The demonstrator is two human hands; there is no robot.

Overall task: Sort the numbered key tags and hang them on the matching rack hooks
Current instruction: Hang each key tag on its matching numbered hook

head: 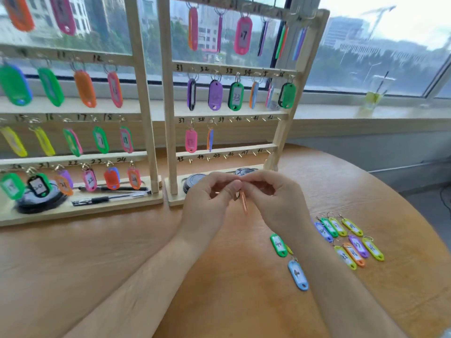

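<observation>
The left hand (207,198) and right hand (273,196) pinch the ring of an orange key tag (244,204), hanging edge-on above the table (97,252) before the right rack (167,93); loose tags (358,246) lie to the right.

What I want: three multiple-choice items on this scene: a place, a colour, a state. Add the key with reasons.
1. Where do the loose tags lie?
A. on the table, right of the right hand
B. in the left rack's tray
C. on the window sill

2. What colour is the held tag that the left hand and right hand pinch?
A. blue
B. orange
C. purple

3. How do hooks 43 to 48 stand?
A. all full
B. half full
C. all bare

Key: 1 A, they lie on the wood beside that arm; 2 B, its edge shows orange; 3 C, no tag hangs there.
</observation>
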